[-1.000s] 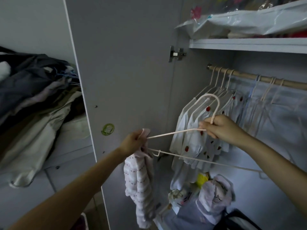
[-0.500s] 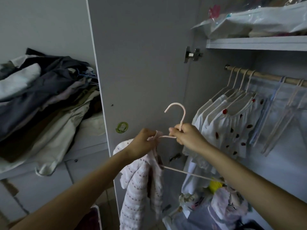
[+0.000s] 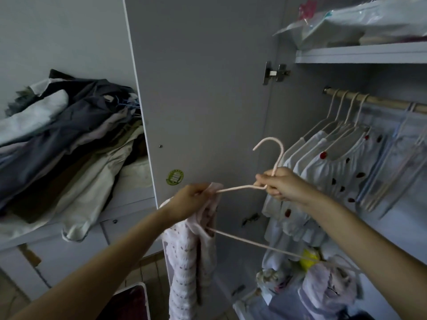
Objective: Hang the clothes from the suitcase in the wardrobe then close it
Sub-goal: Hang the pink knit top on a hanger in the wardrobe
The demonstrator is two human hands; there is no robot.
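Note:
My right hand grips a pale pink hanger at the base of its hook, in front of the open wardrobe door. My left hand holds the collar of a pink patterned garment bunched over the hanger's left arm. The garment hangs down below that hand. The hanger's lower bar runs right under my right forearm. Behind, a wooden rail carries several white dotted tops on hangers.
A heap of dark and beige clothes lies on a white unit at the left. A shelf above the rail holds plastic-wrapped bundles. Bags and clothes fill the wardrobe floor. A dark red suitcase edge shows at the bottom.
Both hands have drawn the hanger and garment leftward, away from the rail and in front of the door. The garment's collar has gone further onto the hanger's left arm.

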